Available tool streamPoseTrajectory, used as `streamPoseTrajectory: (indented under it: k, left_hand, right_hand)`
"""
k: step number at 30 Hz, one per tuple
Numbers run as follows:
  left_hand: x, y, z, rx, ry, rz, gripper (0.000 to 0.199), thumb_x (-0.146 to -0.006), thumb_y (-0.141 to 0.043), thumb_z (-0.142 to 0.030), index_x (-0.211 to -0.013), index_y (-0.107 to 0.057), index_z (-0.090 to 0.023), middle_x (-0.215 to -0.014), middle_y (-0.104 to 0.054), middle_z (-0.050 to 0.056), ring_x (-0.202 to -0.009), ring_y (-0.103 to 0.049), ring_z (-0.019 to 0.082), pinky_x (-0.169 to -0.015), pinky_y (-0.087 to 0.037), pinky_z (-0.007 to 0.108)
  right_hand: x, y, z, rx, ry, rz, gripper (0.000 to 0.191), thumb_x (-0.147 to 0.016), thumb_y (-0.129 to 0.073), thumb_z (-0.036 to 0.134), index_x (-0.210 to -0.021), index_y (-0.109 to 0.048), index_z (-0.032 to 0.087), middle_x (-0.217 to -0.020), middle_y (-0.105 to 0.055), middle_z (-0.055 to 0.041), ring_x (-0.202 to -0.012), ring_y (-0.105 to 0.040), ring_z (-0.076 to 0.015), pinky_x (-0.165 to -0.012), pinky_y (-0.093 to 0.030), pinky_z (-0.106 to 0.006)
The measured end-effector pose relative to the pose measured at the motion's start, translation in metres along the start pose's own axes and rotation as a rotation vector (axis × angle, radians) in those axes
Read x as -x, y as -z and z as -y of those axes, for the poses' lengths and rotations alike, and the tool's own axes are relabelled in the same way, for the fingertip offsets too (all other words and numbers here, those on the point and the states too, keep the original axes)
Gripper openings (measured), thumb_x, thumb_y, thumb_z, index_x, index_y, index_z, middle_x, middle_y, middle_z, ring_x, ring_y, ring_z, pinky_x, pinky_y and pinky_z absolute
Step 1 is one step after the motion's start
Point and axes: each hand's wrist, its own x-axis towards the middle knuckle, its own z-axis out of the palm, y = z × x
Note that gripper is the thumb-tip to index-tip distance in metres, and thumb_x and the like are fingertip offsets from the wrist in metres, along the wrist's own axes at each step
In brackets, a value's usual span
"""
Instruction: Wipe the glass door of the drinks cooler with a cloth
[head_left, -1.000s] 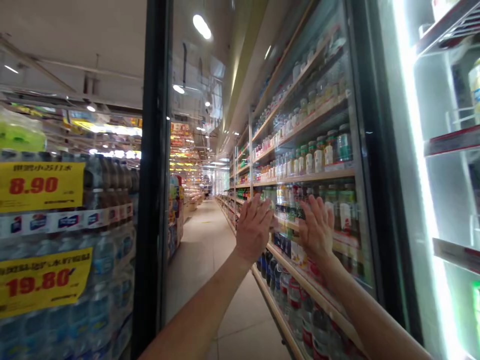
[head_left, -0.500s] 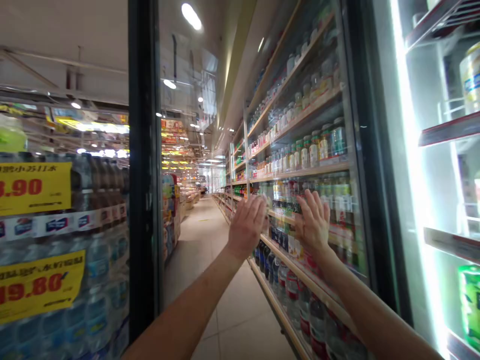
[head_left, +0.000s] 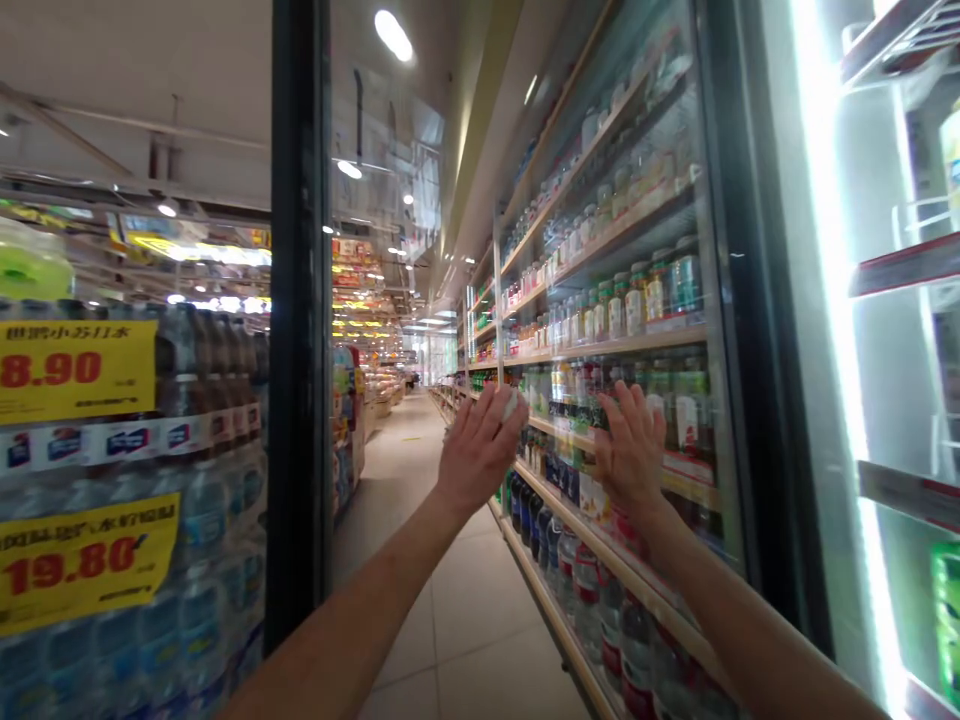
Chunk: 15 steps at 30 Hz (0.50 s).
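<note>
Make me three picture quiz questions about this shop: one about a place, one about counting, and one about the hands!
1. Where is the 19.80 sign?
A. On the floor
B. On the bottled water
C. On the ceiling

2. How many yellow price signs show on the left?
A. Two
B. One
C. Five

3. How are the left hand and right hand?
A. Both fists
B. Both hidden
C. Both open

1: B, it hangs on the water bottles.
2: A, the 8.90 sign is the other.
3: C, the fingers show spread.

A long supermarket aisle with pale square floor tiles (head_left: 480,610) recedes toward the upper centre of the frame, lined at right by tall glass-doored refrigerated cases (head_left: 637,130), beneath a white ceiling (head_left: 127,60) with bright oval lights (head_left: 394,35).
</note>
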Motion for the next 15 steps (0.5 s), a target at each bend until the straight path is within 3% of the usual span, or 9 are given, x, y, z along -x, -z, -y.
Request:
streamPoseTrajectory:
  k: [2, 4, 6, 8, 11, 13, 15]
  left_hand:
    - [-0.002, 0.005, 0.019, -0.027, 0.070, -0.032, 0.047, -0.086, -0.043, -0.019, -0.133, -0.038, -0.024, -0.138, -0.043, 0.009, -0.134, -0.027, 0.022, -0.108, -0.026, 0.043]
    - [-0.006, 0.011, 0.043, -0.073, 0.247, -0.138, 0.046, -0.086, -0.043, -0.018, -0.131, -0.040, -0.021, -0.139, -0.040, 0.012, -0.135, -0.025, 0.025, -0.106, -0.027, 0.045]
    - [-0.007, 0.012, 0.048, -0.091, 0.348, -0.198, 0.045, -0.085, -0.042, -0.018, -0.131, -0.041, -0.017, -0.139, -0.038, 0.015, -0.135, -0.024, 0.027, -0.106, -0.028, 0.047]
    - [-0.004, 0.007, 0.028, -0.068, 0.259, -0.158, 0.047, -0.085, -0.042, -0.017, -0.132, -0.038, -0.015, -0.139, -0.039, 0.015, -0.135, -0.023, 0.026, -0.106, -0.028, 0.046]
    - [0.000, -0.003, -0.010, -0.008, -0.100, -0.019, 0.047, -0.086, -0.043, -0.018, -0.132, -0.039, -0.021, -0.137, -0.044, 0.006, -0.134, -0.026, 0.022, -0.107, -0.028, 0.038]
    - [-0.003, -0.003, -0.011, -0.024, -0.122, 0.026, 0.046, -0.086, -0.043, -0.021, -0.132, -0.040, -0.022, -0.138, -0.044, 0.005, -0.133, -0.029, 0.022, -0.107, -0.027, 0.038]
    - [-0.012, 0.003, 0.009, -0.072, 0.041, 0.005, 0.046, -0.087, -0.043, -0.024, -0.132, -0.039, -0.019, -0.139, -0.042, 0.009, -0.132, -0.030, 0.025, -0.107, -0.028, 0.043]
  right_hand:
    - [0.000, 0.000, 0.000, -0.001, -0.004, -0.004, 0.040, -0.087, -0.039, 0.028, -0.125, -0.048, 0.018, -0.136, -0.046, -0.0122, -0.132, -0.034, -0.0250, -0.107, -0.023, -0.045]
    - [0.000, 0.000, 0.000, -0.003, -0.011, 0.000, 0.041, -0.087, -0.039, 0.028, -0.125, -0.047, 0.018, -0.136, -0.046, -0.0119, -0.132, -0.033, -0.0248, -0.107, -0.022, -0.045]
    - [0.000, -0.001, 0.001, -0.007, -0.017, -0.002, 0.041, -0.086, -0.039, 0.029, -0.126, -0.047, 0.018, -0.137, -0.045, -0.0121, -0.133, -0.032, -0.0246, -0.108, -0.021, -0.045]
    - [0.000, 0.000, 0.001, -0.011, -0.015, -0.007, 0.041, -0.087, -0.039, 0.029, -0.126, -0.047, 0.018, -0.136, -0.045, -0.0125, -0.133, -0.032, -0.0246, -0.107, -0.022, -0.045]
    - [0.000, 0.000, 0.000, -0.015, 0.006, -0.025, 0.040, -0.087, -0.039, 0.028, -0.125, -0.047, 0.018, -0.136, -0.046, -0.0125, -0.132, -0.032, -0.0245, -0.107, -0.023, -0.045]
    - [0.000, 0.000, -0.001, -0.017, 0.018, -0.028, 0.041, -0.087, -0.039, 0.028, -0.126, -0.047, 0.018, -0.136, -0.046, -0.0125, -0.133, -0.032, -0.0244, -0.107, -0.023, -0.045]
    - [0.001, -0.001, -0.001, -0.015, 0.020, -0.029, 0.042, -0.087, -0.039, 0.028, -0.127, -0.046, 0.018, -0.136, -0.046, -0.0127, -0.133, -0.032, -0.0244, -0.107, -0.022, -0.045]
